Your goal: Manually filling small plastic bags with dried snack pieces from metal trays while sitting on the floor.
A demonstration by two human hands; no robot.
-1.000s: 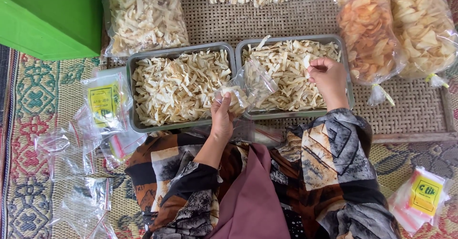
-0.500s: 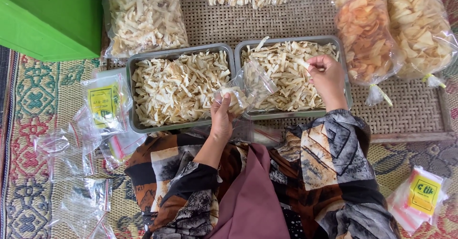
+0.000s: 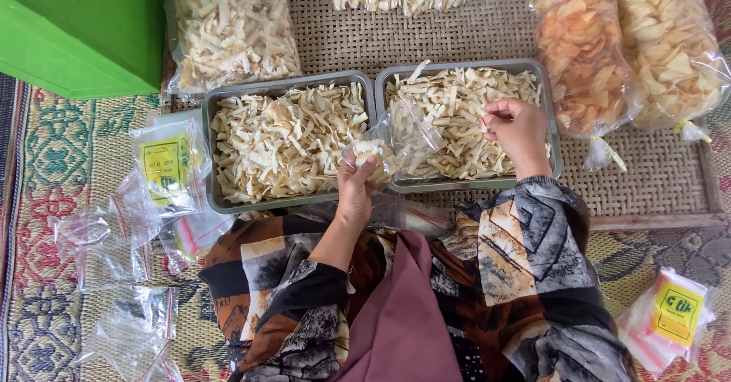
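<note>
Clear plastic pouch held over seam between two metal trays, part-filled with pale cracker strips, mouth open toward right tray.

Risks, judged: pouch pinched only at lower end, so could tip and spill strips back onto trays; mouth looks floppy, so strips could miss it and drop on woven mat; brittle strips may snap if squeezed.

Left hand: fingers closed together on pouch bottom, thumb up against filled part, above near edge of left tray.

Right hand: fingertips pinched together over strips in right tray, seems to grip a small strip, partly hidden so not certain; just right of pouch mouth, not touching it.

Spare empty pouches lying on patterned mat at left.
</note>
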